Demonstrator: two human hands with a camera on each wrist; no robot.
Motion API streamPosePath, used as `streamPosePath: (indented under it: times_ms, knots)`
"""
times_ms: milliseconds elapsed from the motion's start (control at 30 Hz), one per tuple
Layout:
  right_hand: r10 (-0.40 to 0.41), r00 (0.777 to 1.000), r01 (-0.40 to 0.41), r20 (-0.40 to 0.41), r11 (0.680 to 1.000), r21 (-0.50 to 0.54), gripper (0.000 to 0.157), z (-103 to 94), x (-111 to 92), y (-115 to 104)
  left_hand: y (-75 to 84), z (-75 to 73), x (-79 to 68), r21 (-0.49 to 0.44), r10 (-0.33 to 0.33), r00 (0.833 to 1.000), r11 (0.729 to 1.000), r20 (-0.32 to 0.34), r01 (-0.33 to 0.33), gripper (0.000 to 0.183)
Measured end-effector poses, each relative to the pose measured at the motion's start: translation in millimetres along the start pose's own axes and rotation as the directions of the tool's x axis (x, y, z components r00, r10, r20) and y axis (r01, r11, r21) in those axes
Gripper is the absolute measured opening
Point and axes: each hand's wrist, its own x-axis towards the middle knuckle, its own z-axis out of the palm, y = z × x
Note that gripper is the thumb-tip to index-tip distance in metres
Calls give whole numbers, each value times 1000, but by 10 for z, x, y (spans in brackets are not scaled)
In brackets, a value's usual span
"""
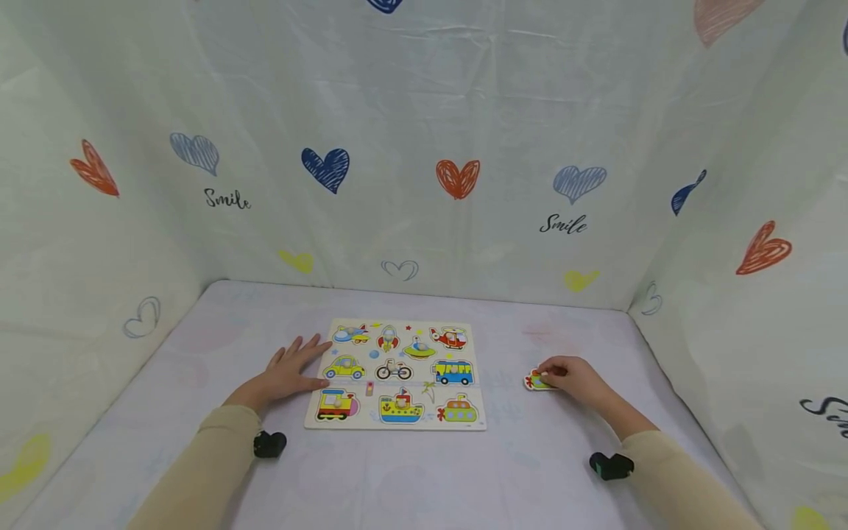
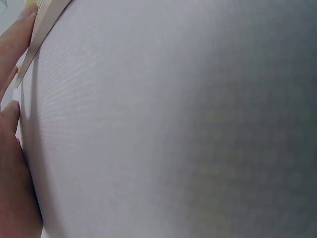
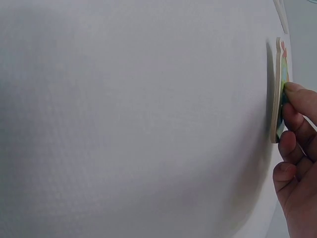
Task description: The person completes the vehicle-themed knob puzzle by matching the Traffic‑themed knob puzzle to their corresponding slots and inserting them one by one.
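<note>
A wooden puzzle board (image 1: 371,425) lies flat on the table, with brightly coloured vehicles such as a car, a train, a bus and a boat on it. My left hand (image 1: 288,374) rests at its left edge, fingers spread, fingertips touching the border. In the left wrist view, fingers (image 2: 15,42) lie along the board's side. To the right of the board, my right hand (image 1: 575,377) pinches a green and yellow submarine puzzle piece (image 1: 532,380) with a red propeller. The right wrist view shows the piece (image 3: 278,94) edge-on, thumb on its face, close over the table.
A pale cloth covers the table (image 1: 411,486). Behind and at both sides hang white curtains (image 1: 397,235) printed with hearts and "Smile". A submarine picture (image 1: 457,409) shows at the board's lower right corner. Each wrist wears a small black camera (image 1: 611,466).
</note>
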Motion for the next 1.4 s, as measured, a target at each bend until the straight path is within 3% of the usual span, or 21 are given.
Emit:
streamPosePath:
  times_ms: [633,1400]
  knots:
    - [-84,994,81,68,996,48,6,311,44,-387,-71,49,40,3,-6,1000,1000,-3,6,88]
    - [-177,968,162,175,982,98,5,600,-2,-737,-54,36,30,15,6,1000,1000,-10,-6,86]
